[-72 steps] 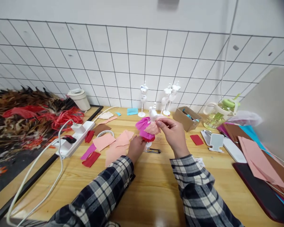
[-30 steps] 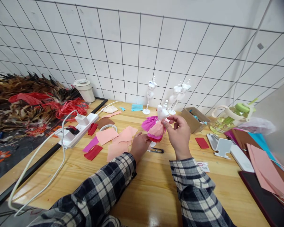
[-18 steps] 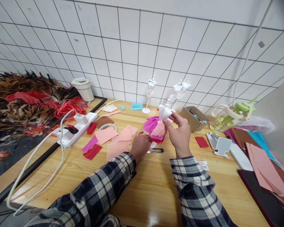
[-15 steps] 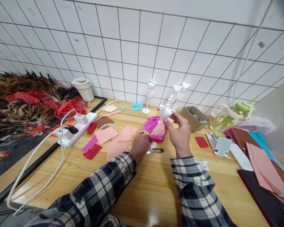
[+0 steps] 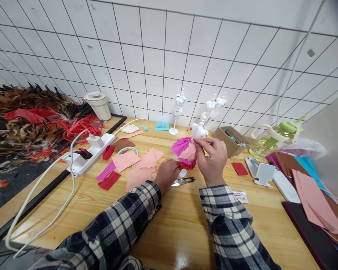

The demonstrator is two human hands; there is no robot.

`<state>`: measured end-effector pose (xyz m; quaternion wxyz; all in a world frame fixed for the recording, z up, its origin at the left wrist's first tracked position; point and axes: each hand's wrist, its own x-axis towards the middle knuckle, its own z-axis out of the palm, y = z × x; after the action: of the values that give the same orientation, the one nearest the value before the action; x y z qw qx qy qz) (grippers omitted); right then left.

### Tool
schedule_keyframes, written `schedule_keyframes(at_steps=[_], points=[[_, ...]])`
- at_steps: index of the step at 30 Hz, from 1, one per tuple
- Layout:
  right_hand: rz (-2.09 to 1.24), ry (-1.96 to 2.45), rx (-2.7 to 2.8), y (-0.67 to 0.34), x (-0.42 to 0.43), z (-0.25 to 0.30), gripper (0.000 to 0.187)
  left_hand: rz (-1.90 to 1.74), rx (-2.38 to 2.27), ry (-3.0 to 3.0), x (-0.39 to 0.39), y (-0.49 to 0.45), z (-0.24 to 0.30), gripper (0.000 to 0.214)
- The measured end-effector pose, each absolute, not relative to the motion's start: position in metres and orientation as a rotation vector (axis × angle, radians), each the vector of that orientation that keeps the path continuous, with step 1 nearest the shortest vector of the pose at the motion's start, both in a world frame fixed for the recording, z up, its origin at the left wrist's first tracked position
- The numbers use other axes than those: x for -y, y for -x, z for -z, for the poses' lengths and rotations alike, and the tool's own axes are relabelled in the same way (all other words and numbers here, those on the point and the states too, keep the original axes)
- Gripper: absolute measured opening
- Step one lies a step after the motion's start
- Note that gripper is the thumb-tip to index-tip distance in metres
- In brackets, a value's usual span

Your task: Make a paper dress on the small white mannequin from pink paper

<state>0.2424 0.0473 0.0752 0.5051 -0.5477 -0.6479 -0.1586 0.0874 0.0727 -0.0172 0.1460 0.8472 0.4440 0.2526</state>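
In front of me stands a small white dress form wearing a crepe-paper skirt in magenta, peach and red. My right hand pinches the skirt's top at the waist, thumb and forefinger together. At the lower left hem, my left hand is closed with its fingertips on the skirt's edge; some of its fingers are hidden. Just below the form's round base lie thread snips with a black handle. Peach paper pieces are spread left of my left hand.
Other white dress forms stand by the tiled wall. A cardboard box, red paper piece, phone stand and bottle are at right. At left are a power strip, tape roll, white cup and feathers.
My right hand's fingers have come down slightly from the form's bodice to the waist and closed in a pinch. The form has shifted slightly. My left hand stays at the hem.
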Motion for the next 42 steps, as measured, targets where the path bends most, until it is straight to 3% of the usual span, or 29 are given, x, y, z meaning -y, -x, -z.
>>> schedule_keyframes(at_steps=[10,15,24,30,42], points=[[0.247,1.218,1.528,-0.235,-0.044,-0.076,0.032,-0.745,-1.372,-2.351,-0.076,-0.085,0.023,0.022],[0.141,1.143,1.397,-0.227,-0.036,-0.068,0.028,-0.734,-1.476,-2.244,-0.080,-0.081,0.028,0.024],[0.171,1.312,1.555,-0.220,-0.020,-0.024,0.040,-0.708,-1.507,-2.240,-0.084,-0.078,0.025,0.022],[-0.045,1.459,1.426,-0.217,-0.020,-0.022,0.043,-0.685,-1.551,-2.240,-0.084,-0.077,0.026,0.020],[-0.009,1.448,1.454,-0.220,-0.018,-0.013,0.021,-0.599,-1.727,-2.315,-0.090,-0.074,0.026,0.029]])
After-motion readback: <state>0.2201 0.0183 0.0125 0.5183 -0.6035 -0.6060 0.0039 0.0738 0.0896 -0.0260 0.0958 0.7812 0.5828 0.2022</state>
